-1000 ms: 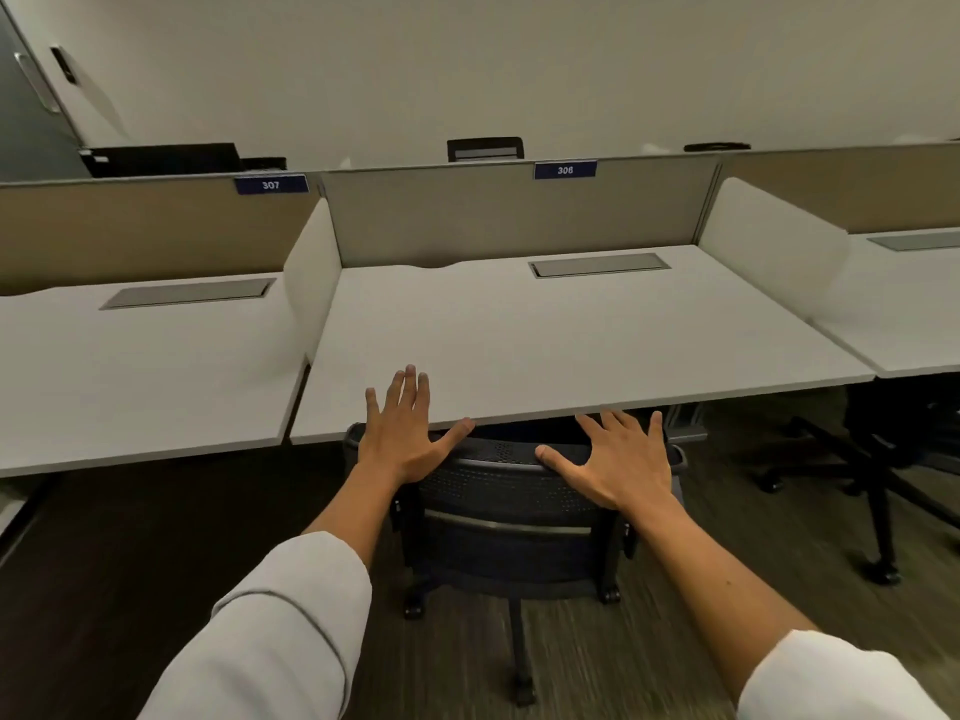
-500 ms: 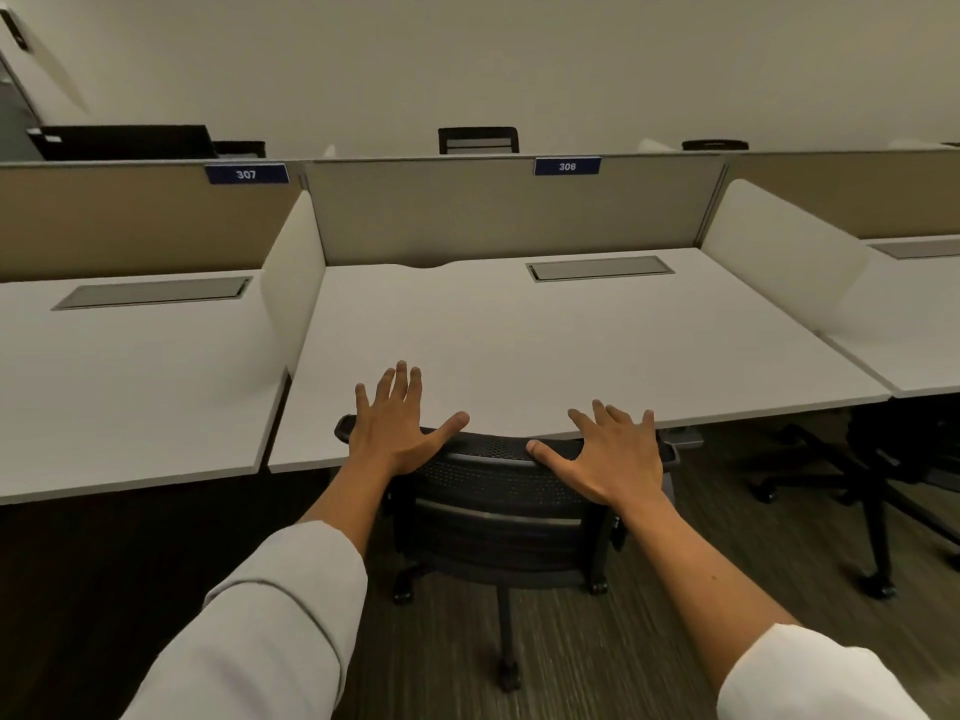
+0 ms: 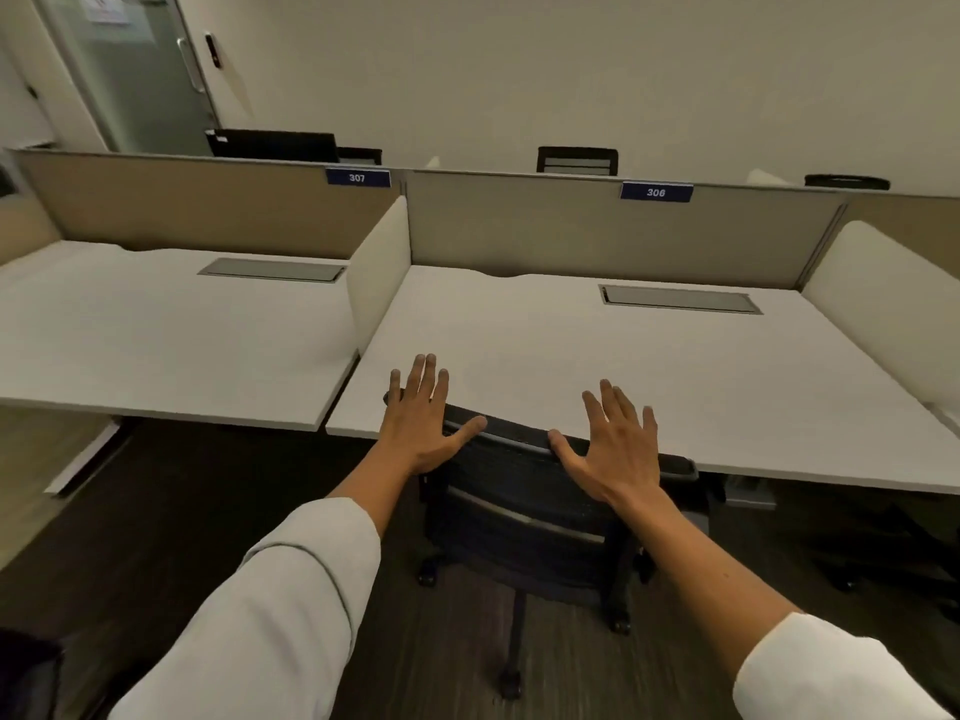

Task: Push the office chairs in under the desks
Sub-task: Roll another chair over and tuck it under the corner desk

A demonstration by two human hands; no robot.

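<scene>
Pushing flat-palmed is the way to go here: left hand point(image 3: 418, 426) and right hand point(image 3: 615, 449) are both spread wide, fingers splayed, pressed on the top rail of the black mesh-backed office chair point(image 3: 519, 506), gripping nothing. Its seat looks tucked under the white rectangular table point(image 3: 597, 366) marked 306, backrest just at the front edge. I'd keep the pressure even on both sides so the castors don't swerve, and ease off before the backrest bumps the edge.
</scene>
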